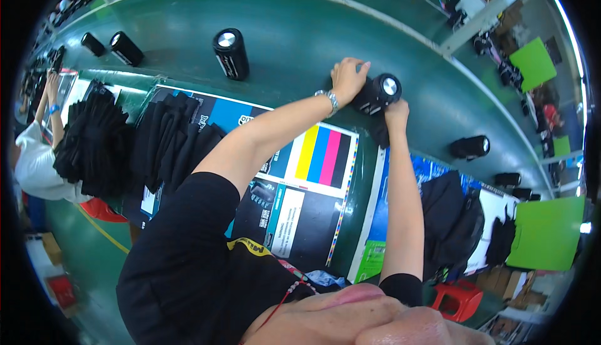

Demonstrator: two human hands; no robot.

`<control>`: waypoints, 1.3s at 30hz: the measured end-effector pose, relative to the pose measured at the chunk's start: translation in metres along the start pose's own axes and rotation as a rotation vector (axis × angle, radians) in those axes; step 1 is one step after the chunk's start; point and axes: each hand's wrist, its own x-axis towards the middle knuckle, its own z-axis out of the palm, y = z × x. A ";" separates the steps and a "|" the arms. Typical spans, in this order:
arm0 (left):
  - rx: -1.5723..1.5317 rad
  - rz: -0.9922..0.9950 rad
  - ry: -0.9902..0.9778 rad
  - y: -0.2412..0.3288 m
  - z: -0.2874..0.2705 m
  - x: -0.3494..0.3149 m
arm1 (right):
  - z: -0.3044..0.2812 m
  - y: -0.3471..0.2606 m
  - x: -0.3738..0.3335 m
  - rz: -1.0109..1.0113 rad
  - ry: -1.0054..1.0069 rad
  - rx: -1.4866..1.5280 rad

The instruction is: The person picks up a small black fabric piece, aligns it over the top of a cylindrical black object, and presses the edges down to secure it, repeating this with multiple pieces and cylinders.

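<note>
A black cylindrical speaker (372,97) with a round silver end lies tilted between my two hands, over the green work surface. My left hand (349,79) curls against its left side, a metal watch on that wrist. At its lower right end my right hand (397,114) is closed, its fingertips partly hidden. Dark cloth (379,133) hangs just below the speaker, beside my right wrist; whether it wraps the speaker, I cannot tell. Farther left, another black speaker (231,54) stands on the green belt.
Piles of black cloth pouches (169,135) lie left, and more black cloth (447,220) lies right. Printed sheets (313,220) cover the bench before me. Several more speakers (469,148) sit along the belt (300,44). A person in white (44,163) works at far left.
</note>
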 end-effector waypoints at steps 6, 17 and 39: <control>0.136 0.719 -0.317 0.090 -0.048 -0.024 | -0.041 -0.010 -0.016 0.091 0.059 -0.139; -0.987 -0.265 -0.260 0.063 -0.085 -0.039 | -0.046 -0.061 -0.086 0.417 -0.223 1.500; 0.032 0.043 -0.912 0.084 -0.073 0.068 | -0.050 -0.059 -0.056 -0.247 -0.055 0.876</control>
